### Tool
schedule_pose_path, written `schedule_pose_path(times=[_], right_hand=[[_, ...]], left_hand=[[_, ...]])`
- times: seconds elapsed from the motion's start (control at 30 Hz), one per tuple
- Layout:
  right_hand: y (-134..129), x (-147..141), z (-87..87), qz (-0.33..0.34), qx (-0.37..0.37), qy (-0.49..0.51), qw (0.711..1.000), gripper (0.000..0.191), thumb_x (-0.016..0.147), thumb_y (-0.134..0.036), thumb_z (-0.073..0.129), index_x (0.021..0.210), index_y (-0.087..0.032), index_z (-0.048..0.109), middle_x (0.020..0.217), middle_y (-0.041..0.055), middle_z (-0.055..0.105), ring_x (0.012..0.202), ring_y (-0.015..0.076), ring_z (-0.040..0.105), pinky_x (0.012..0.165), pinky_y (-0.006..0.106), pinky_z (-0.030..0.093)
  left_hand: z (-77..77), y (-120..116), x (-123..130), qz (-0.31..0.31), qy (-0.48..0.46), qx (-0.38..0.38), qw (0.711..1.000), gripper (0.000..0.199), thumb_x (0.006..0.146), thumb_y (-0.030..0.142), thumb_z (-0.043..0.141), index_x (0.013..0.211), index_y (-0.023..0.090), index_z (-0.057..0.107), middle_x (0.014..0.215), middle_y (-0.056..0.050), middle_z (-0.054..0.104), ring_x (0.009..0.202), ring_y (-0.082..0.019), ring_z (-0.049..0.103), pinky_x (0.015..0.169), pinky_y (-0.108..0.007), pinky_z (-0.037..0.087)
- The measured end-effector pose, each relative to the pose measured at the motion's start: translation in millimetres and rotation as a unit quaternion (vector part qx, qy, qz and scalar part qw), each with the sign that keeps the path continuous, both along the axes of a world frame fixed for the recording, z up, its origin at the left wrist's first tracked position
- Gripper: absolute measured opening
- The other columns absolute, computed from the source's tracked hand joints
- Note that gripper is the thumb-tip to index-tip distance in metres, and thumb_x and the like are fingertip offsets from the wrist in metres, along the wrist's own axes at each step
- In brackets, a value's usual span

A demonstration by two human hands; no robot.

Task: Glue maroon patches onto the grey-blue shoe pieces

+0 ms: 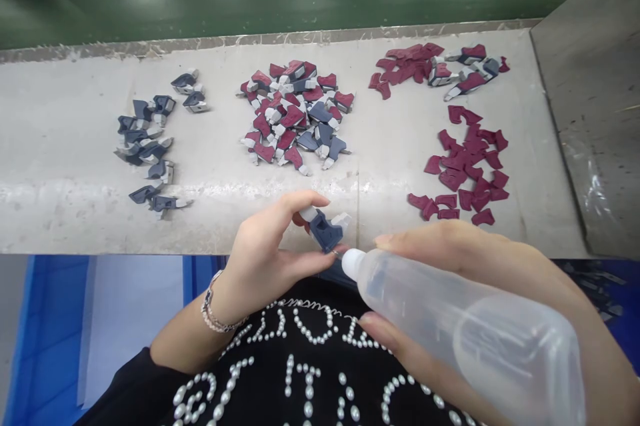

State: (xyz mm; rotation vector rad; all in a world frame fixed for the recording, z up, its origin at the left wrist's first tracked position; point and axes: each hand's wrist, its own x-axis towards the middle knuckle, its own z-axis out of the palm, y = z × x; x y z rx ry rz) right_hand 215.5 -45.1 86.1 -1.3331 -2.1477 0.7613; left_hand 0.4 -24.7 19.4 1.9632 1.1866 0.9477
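Note:
My left hand [265, 253] pinches a small navy and pale grey moulded piece [325, 233] between thumb and fingers, just over the table's near edge. A bit of maroon shows behind it, partly hidden by my fingers. My right hand [480, 259] grips a translucent plastic squeeze bottle [450, 319] on its side. The bottle's white nozzle [353, 264] points left and ends close to the held piece. Beyond my hands lie several loose piles: navy pieces [147, 143], mixed maroon and navy pieces [295, 113], and maroon pieces [465, 166].
The piles rest on a pale grey work surface [75, 146] with a worn far edge. A green backing runs behind it, and a grey metal panel [590, 113] rises at the right. A blue crate [55, 326] sits below the near edge at left.

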Motion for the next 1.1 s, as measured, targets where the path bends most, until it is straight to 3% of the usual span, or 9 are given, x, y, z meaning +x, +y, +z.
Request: schedule_pose_path(times=[0.33, 0.47, 0.77, 1.1], right_hand=[[-0.6, 0.9, -3.2, 0.010, -0.010, -0.004, 1.000, 0.023, 0.088, -0.045, 0.066, 0.100, -0.029, 0.054, 0.070, -0.0056, 0.067, 0.047, 0.0140, 0.061, 0.037, 0.027, 0.047], [-2.5, -0.7, -3.3, 0.014, -0.001, 0.001, 1.000, 0.018, 0.086, -0.036, 0.067, 0.092, -0.028, 0.052, 0.070, -0.0056, 0.065, 0.048, 0.0132, 0.060, 0.039, 0.025, 0.048], [-0.1, -3.2, -3.2, 0.011, 0.003, -0.003, 1.000, 0.027, 0.084, -0.040, 0.069, 0.081, -0.029, 0.045, 0.071, -0.0066, 0.066, 0.048, 0.0140, 0.061, 0.040, 0.026, 0.050], [9.4, -1.5, -0.3, -0.018, -0.053, 0.074, 0.996, 0.020, 0.086, -0.032, 0.072, 0.096, -0.031, 0.055, 0.074, -0.0081, 0.070, 0.048, 0.0139, 0.065, 0.037, 0.026, 0.049]], left_hand=[[-1.1, -0.4, 3.1, 0.005, 0.016, 0.014, 1.000, 0.053, 0.075, 0.024, 0.087, 0.118, 0.023, 0.057, 0.094, -0.001, 0.069, 0.078, -0.014, 0.068, 0.078, -0.026, 0.060], [-1.8, -0.8, 3.5, 0.021, 0.024, 0.034, 0.999, 0.053, 0.074, 0.023, 0.087, 0.118, 0.024, 0.057, 0.099, -0.001, 0.069, 0.080, -0.015, 0.069, 0.077, -0.026, 0.060], [-3.1, -3.4, 1.0, 0.038, 0.022, 0.023, 0.999, 0.054, 0.073, 0.025, 0.088, 0.118, 0.024, 0.058, 0.100, -0.002, 0.068, 0.080, -0.015, 0.068, 0.077, -0.028, 0.060], [-1.9, -0.7, 5.6, 0.036, 0.048, 0.071, 0.996, 0.049, 0.077, 0.021, 0.084, 0.117, 0.024, 0.057, 0.096, -0.001, 0.070, 0.078, -0.014, 0.070, 0.077, -0.025, 0.061]])
